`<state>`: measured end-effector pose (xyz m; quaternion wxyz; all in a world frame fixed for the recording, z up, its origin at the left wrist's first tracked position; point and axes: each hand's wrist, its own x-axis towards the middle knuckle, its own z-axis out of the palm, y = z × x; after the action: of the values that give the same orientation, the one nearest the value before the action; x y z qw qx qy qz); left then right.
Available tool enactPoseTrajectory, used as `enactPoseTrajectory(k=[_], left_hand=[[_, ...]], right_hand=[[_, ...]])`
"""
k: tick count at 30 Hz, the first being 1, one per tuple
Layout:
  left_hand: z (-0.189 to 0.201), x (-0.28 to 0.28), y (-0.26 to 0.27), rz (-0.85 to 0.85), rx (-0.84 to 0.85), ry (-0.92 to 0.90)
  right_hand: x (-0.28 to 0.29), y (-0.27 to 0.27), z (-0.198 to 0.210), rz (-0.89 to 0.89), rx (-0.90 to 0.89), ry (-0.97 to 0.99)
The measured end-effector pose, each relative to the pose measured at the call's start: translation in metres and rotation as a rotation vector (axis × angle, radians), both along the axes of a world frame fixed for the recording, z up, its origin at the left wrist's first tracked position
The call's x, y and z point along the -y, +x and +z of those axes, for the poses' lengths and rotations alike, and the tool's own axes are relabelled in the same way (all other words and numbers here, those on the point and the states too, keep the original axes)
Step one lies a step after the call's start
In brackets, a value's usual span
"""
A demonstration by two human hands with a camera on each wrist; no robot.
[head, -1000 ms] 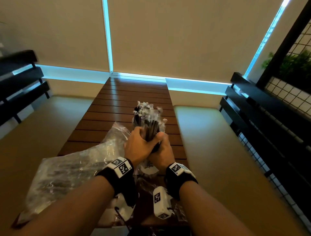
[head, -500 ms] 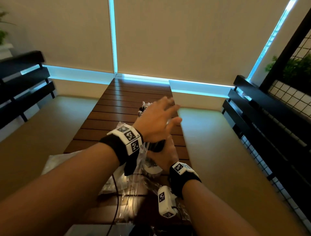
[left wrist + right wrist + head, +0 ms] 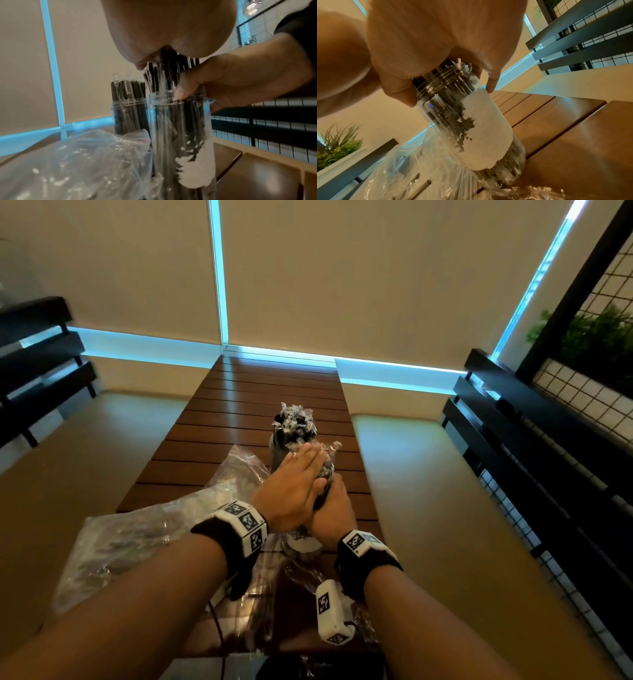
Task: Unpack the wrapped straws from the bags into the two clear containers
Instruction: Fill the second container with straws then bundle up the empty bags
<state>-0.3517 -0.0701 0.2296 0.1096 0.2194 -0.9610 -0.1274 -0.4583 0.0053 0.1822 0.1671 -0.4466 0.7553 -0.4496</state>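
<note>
Two clear containers stand on the slatted wooden table [image 3: 246, 405]. The far container [image 3: 291, 436] [image 3: 128, 116] is full of black wrapped straws. The near container [image 3: 180, 135] [image 3: 471, 121] carries a white label and holds more straws [image 3: 327, 463] that stick out above its rim. My right hand [image 3: 334, 508] [image 3: 231, 83] grips this container at its neck, fingers curled round the rim. My left hand [image 3: 291, 487] lies flat with straight fingers on the straw tops; its palm [image 3: 171, 33] presses down on them.
A crumpled clear plastic bag [image 3: 137, 535] [image 3: 77, 162] lies on the table's left, touching the near container. Another bag [image 3: 301, 594] lies under my wrists. Cushioned benches [image 3: 445, 508] flank the table, with black slatted backrests [image 3: 548, 440] on both sides.
A second ago both hands gripped the straw bundle. My left hand let go, rose open, and now lies flat on the straw tops. The right hand kept its grip.
</note>
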Motion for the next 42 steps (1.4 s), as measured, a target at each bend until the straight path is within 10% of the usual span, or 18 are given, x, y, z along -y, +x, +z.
enactPoseTrajectory(k=[8, 13, 16, 22, 42], left_hand=[[0.02, -0.003, 0.008, -0.005, -0.367, 0.186], [0.029, 0.02, 0.033, 0.292, -0.627, 0.319], [0.011, 0.052, 0.065, 0.487, -0.342, 0.301], [-0.041, 0.085, 0.134, 0.75, 0.387, 0.268], [-0.087, 0.079, 0.204, 0.606, 0.336, 0.447]], right_hand=[[-0.03, 0.0, 0.003, -0.02, 0.253, 0.19], [-0.052, 0.001, -0.012, -0.016, 0.101, 0.783], [-0.048, 0.015, -0.02, 0.222, -0.153, 0.867], [-0.001, 0.073, -0.014, 0.329, -0.26, 0.403], [0.122, 0.144, -0.008, 0.782, -0.77, 0.763]])
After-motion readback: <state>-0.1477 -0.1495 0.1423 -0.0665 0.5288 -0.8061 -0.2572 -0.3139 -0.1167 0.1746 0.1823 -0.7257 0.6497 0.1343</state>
